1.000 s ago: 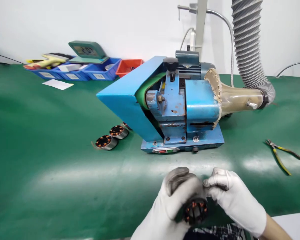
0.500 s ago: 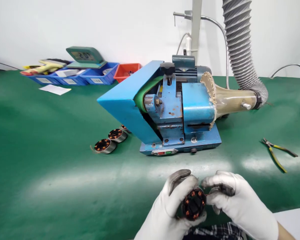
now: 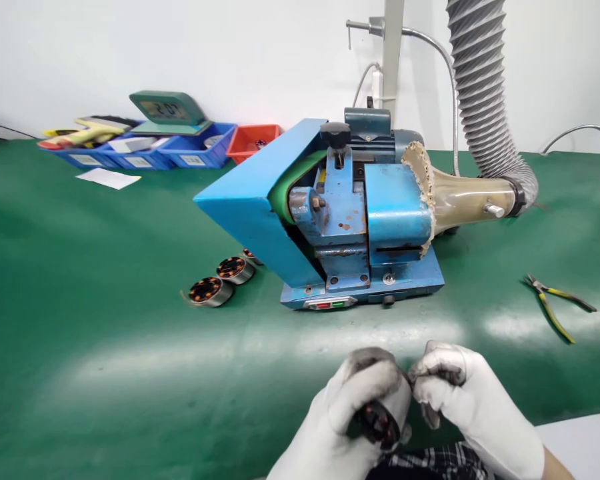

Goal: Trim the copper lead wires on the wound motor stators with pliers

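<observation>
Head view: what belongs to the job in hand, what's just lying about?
Seem to belong:
coil part, held by the gloved left hand, with the gloved right hand at its edge
similar coil parts on the bench

Apparently just lying about:
pliers, unheld
clock
white paper
blue bins

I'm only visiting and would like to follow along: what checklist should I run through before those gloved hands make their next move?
1. Left hand holding the round part: ok.
2. Right hand pinching something beside it: cannot tell, too small.
3. Both hands clear of the blue machine: ok.
4. Machine switched off: cannot tell.
5. Pliers lying away from the hands: ok.
6. Gloves clean: not ok, fingers smudged dark.
</observation>
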A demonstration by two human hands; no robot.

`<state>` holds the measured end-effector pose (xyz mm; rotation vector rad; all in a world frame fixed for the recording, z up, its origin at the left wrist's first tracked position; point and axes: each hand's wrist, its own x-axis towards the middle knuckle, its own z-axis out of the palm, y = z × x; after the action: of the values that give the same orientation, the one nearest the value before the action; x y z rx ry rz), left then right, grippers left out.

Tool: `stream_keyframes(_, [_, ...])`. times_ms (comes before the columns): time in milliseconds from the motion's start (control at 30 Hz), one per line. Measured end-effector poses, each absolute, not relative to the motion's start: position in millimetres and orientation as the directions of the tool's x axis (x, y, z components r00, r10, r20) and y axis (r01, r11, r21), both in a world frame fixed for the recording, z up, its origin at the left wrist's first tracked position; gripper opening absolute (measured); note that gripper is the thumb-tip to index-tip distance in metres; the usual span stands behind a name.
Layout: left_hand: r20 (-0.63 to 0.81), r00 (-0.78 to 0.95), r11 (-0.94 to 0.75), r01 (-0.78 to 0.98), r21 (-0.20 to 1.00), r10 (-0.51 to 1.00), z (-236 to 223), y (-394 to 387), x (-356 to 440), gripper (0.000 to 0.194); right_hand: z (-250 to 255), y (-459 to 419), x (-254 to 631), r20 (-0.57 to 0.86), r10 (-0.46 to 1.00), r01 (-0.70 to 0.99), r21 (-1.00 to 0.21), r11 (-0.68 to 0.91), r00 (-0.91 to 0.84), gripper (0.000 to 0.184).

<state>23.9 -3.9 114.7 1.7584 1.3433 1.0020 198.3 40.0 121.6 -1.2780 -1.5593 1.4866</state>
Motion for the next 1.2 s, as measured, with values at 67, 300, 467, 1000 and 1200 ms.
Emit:
stream_keyframes(67, [0.084,0.231,-0.161,0.336,0.928,0.969,117.4,-3.0,22.9,0.032,122.9,39.0,197.4,-0.119,0.956,0.293,-0.955,-0.036,-0.268,0.017])
stream_keyframes(300, [0.36,0.122,-0.363,0.569,0.738,0.925,110.7,4.4,24.7,0.053,129.2,34.9,197.2,-0.09,0.956,0.359,-0.933,0.017,-0.278,0.021])
stream_keyframes(467, [0.18,0.142,-0.218,0.321,0.922,0.973,112.3,8.1,27.8,0.047,127.7,32.7,195.8,-0.028,0.972,0.373,-0.926,0.062,-0.232,0.019])
stream_keyframes(1000, [0.332,0.251,-0.41,0.399,0.82,0.909,109.6,11.3,26.9,0.023,107.7,30.3,202.9,0.159,0.95,0.452,-0.85,0.27,-0.269,0.016])
stream_keyframes(1200, [0.453,0.294,-0.508,0.716,0.48,0.842,70.2,12.0,34.1,0.041,88.1,49.8,199.1,-0.425,0.782,0.4,-0.883,-0.246,-0.456,0.03])
